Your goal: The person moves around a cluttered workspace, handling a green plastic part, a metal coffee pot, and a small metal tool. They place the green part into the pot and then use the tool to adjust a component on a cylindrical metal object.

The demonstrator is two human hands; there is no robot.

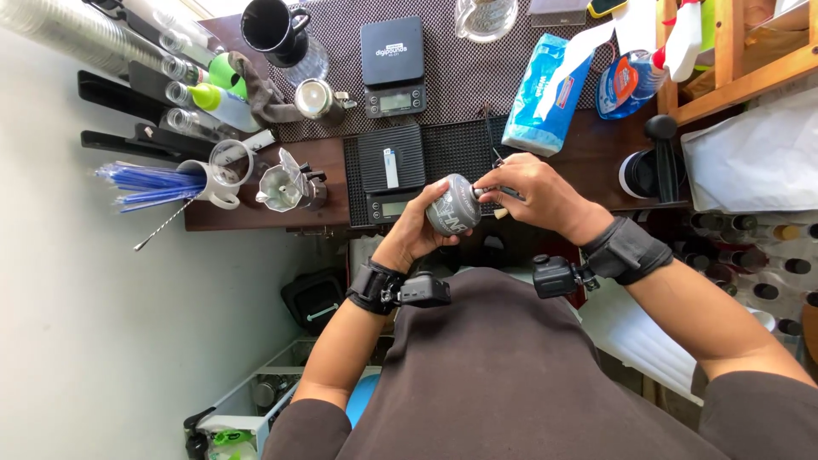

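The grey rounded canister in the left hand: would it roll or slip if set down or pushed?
The grey canister looks round-bodied, so on its side it would probably roll. Its surface looks smooth and hard, likely stiff and perhaps a bit slippery; the left hand cups it from below. The right hand pinches its narrow end, suggesting it needs steadying.

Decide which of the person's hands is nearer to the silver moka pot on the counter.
Left. The left hand, gripping a grey canister, sits just right of the moka pot; the right hand is farther right, beyond the canister.
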